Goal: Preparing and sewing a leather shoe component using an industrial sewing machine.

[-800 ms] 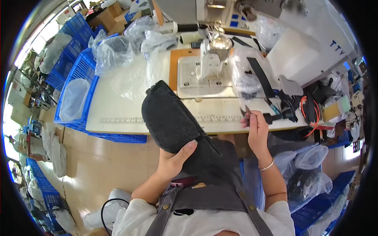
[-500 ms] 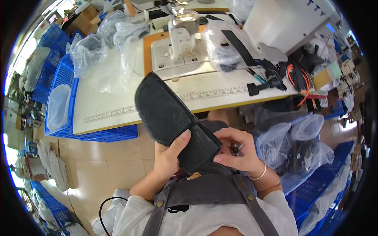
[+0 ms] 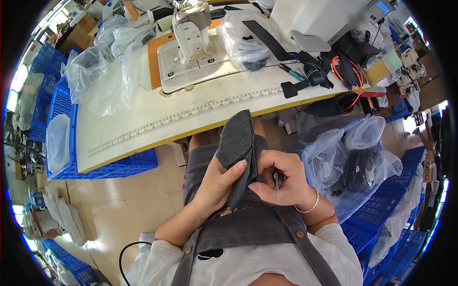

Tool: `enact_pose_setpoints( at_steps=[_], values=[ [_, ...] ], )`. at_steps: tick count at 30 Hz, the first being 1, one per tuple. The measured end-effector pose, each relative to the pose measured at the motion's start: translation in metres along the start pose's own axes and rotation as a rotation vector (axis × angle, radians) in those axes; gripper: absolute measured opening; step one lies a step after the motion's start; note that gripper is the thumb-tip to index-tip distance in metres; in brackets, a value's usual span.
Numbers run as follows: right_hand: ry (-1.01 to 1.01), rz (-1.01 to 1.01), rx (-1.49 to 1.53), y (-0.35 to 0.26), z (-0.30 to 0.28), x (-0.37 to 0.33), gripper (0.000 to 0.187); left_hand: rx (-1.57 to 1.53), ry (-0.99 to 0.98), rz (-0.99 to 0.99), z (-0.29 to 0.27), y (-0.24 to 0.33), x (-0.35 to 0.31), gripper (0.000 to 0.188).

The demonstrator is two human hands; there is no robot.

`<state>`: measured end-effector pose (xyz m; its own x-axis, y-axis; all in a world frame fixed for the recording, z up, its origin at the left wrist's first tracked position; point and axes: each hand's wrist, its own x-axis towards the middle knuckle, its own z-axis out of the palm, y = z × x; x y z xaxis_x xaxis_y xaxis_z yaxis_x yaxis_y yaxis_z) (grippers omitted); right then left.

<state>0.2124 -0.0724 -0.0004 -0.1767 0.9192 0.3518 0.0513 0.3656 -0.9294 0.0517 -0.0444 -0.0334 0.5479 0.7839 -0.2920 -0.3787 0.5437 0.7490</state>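
My left hand [image 3: 213,183] grips a dark grey, felt-like folded piece [image 3: 235,137] above my lap, its thumb lying across the surface. The piece stands tilted, narrow side toward me, with a rounded upper end; its layers part a little along the right edge. Close against that edge, my right hand [image 3: 293,183] is closed with its fingers curled. A small shiny metal tool [image 3: 276,180] shows between those fingers; most of it is hidden, so its kind is unclear. The right thumb tip comes up to the edge of the piece.
Ahead is a white sewing table [image 3: 119,128] with a ruler strip and a sewing machine [image 3: 190,33]. Plastic bags, black straps [image 3: 267,40] and an orange cord [image 3: 357,86] lie on it. Blue crates [image 3: 71,143] stand left; a bag-lined bin [image 3: 343,209] stands right.
My left hand has turned the dark piece from its broad face to a narrow, edge-on view and lowered it. My right hand stays beside its edge. The view has shifted slightly.
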Motion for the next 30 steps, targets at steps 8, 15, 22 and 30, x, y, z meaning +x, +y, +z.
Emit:
enact_pose_setpoints(
  at_steps=[8, 15, 22, 30],
  values=[
    [0.074, -0.169, -0.269, 0.005, -0.005, 0.005, 0.013, 1.106, 0.053, 0.698, -0.012, 0.023, -0.008, 0.066],
    [-0.093, -0.212, -0.306, 0.006, -0.002, 0.009, 0.022, 1.106, -0.336, 0.624, -0.018, 0.04, -0.008, 0.054],
    [-0.037, -0.379, -0.475, 0.009, 0.004, 0.015, 0.021, 1.201, -0.071, 0.823, -0.02, 0.042, -0.021, 0.054],
    [-0.15, -0.2, -0.136, 0.026, 0.008, 0.014, 0.016, 0.911, -0.371, 0.618, -0.034, 0.033, 0.001, 0.025]
  ],
)
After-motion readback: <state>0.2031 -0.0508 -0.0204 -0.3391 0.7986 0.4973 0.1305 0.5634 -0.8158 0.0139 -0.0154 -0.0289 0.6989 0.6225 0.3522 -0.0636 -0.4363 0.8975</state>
